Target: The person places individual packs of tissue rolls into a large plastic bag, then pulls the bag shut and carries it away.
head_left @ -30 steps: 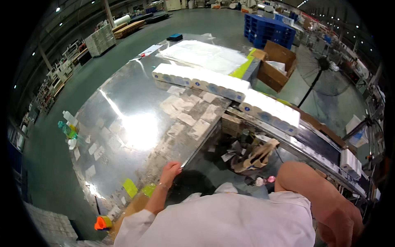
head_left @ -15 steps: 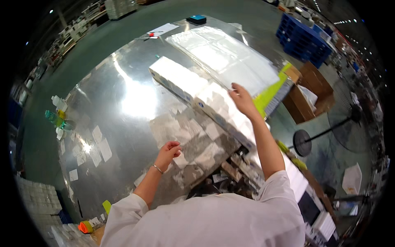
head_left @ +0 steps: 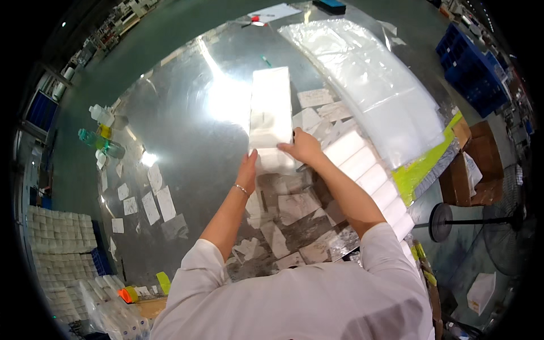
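Observation:
A short row of white, block-shaped soft packs (head_left: 271, 107), apparently tissue packs, stands lengthwise on the metal table between my hands. My left hand (head_left: 247, 170) presses on its near left side, with the thumb toward the top. My right hand (head_left: 305, 148) grips the near right side, its thumb over the upper face. The two hands squeeze the row from both sides; its underside is hidden. Beside my right forearm runs another line of white packs (head_left: 365, 164), partly covered by that arm.
A pile of clear plastic bags (head_left: 368, 85) lies at the far right of the metal table (head_left: 187, 130). Paper labels (head_left: 165, 204) are stuck across its surface. Bottles (head_left: 102, 141) stand at the left edge. An open carton (head_left: 476, 170) and a fan are off to the right.
Both hands, open and apart before, have come together on a row of packs. That row now sits farther left, separated from the line at right and turned to point away from me.

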### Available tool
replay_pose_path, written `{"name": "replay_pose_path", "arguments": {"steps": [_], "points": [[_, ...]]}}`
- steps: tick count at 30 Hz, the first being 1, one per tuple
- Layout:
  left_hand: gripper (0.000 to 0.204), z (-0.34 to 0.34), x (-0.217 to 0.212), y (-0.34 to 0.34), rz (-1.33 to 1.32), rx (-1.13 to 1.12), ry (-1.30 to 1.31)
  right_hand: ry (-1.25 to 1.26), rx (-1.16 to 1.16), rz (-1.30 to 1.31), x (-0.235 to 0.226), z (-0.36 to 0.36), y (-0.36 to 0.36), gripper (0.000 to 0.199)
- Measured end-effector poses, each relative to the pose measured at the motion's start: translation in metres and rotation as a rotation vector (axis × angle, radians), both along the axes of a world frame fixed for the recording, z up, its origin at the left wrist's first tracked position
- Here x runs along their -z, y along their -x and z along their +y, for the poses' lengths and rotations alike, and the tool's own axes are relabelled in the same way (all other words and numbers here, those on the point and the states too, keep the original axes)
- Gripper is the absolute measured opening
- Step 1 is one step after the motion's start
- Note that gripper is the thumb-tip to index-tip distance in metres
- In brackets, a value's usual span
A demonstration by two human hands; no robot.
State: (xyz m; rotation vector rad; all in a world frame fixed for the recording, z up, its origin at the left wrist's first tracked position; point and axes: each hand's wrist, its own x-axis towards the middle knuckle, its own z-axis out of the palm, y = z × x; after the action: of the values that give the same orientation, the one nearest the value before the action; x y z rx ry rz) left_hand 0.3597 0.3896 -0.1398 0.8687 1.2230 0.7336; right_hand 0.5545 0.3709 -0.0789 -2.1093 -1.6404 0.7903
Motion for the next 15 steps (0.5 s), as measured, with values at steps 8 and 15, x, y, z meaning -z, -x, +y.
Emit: {"name": "replay_pose_path", "arguments": {"steps": [8,15], "points": [[0.057,0.007,0.009,0.026,-0.203,0.135,0.024,-0.362,0.656,0.951,0.106,-0.014,0.046,0.049],[0.042,-0.038,0.018,0.041,-0.145,-0.214,0.094,-0.179,0.256,0.835,-0.014,-0.065,0.024,0.037]]}}
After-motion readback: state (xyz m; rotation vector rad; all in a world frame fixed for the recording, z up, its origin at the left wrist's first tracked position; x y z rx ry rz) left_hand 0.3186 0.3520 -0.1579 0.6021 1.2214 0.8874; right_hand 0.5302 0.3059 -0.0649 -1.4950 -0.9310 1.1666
